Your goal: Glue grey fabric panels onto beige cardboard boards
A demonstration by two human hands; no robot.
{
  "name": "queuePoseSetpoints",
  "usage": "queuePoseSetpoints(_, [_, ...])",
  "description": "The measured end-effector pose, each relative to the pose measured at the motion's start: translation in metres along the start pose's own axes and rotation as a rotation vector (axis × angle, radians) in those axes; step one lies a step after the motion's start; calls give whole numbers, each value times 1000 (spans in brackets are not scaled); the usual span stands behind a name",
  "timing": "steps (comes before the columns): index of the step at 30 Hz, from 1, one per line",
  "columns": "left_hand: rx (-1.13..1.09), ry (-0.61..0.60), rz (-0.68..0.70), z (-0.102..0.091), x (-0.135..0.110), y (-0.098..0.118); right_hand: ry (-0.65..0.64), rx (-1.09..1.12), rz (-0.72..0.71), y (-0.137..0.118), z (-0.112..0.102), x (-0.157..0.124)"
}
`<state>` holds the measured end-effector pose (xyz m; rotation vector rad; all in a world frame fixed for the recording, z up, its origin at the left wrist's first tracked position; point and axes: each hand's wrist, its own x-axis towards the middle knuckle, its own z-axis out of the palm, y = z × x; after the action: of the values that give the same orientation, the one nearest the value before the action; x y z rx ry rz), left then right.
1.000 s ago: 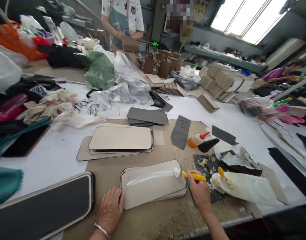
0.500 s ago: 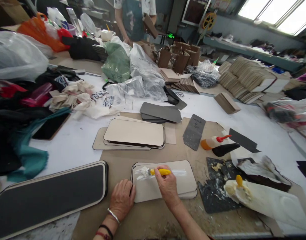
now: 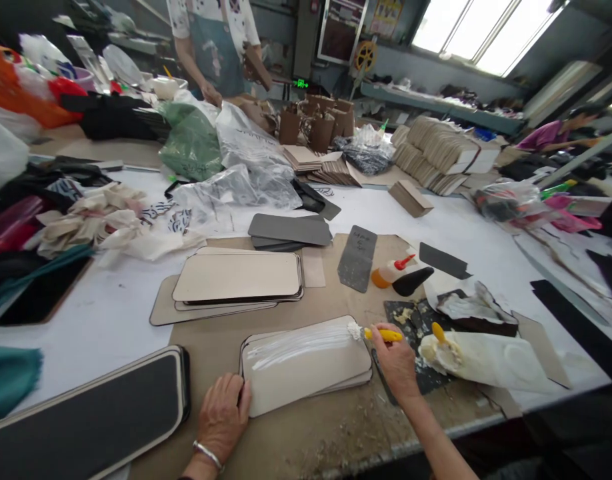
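A beige rounded board (image 3: 306, 380) lies in front of me on another board, slightly askew. White paste is spread in streaks across its upper part. My right hand (image 3: 397, 363) grips a yellow-handled glue brush (image 3: 383, 335), whose paste-covered bristles touch the board near its right end. At the board's left edge rests my left hand (image 3: 223, 413), fingers lying flat and the thumb against the edge; it wears a silver bangle. Right of my right hand lies a white plastic container (image 3: 506, 360) with paste at its mouth and a yellow tool in it.
Behind are stacked beige boards (image 3: 239, 275) and grey boards (image 3: 290, 229). A long black panel (image 3: 81, 417) lies at left. An orange glue bottle (image 3: 386, 273) stands near a paste-stained dark sheet (image 3: 401, 313). Plastic bags (image 3: 251, 143) fill the back; a co-worker (image 3: 213, 53) stands beyond.
The brush has swept from the board's left end to its right end, leaving wider white streaks. My left hand stays at the left edge. The view has turned right.
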<state>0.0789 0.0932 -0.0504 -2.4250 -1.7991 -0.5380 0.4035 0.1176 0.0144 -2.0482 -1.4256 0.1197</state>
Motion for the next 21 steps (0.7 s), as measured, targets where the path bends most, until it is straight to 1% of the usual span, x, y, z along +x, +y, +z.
queuePoseSetpoints(3, [15, -56, -40, -1, 1, 2, 14, -7, -94, -1, -6, -10])
queuePoseSetpoints(6, [-17, -137, -116, -4, 5, 7, -17, 22, -166, -13, -4, -29])
queuePoseSetpoints(8, [-73, -184, -186, -7, 8, 11, -45, 41, -210, -29, 3, -45])
queuePoseSetpoints(10, [-152, -243, -281, -10, 13, 15, -86, 77, -250, -51, 12, -62])
queuePoseSetpoints(14, [-353, -412, -461, -18, 21, 15, -267, 280, -312, -96, 28, -91])
queuePoseSetpoints(16, [-442, -481, -500, -20, 25, 12, -338, 418, -293, -111, 32, -98])
queuePoseSetpoints(17, [-476, -507, -510, -21, 26, 10, -354, 479, -257, -116, 34, -99])
queuePoseSetpoints(19, [-516, -543, -520, -22, 29, 6, -361, 565, -147, -124, 39, -97])
queuePoseSetpoints(21, [-532, -570, -529, -21, 30, 3, -385, 603, -59, -127, 45, -95])
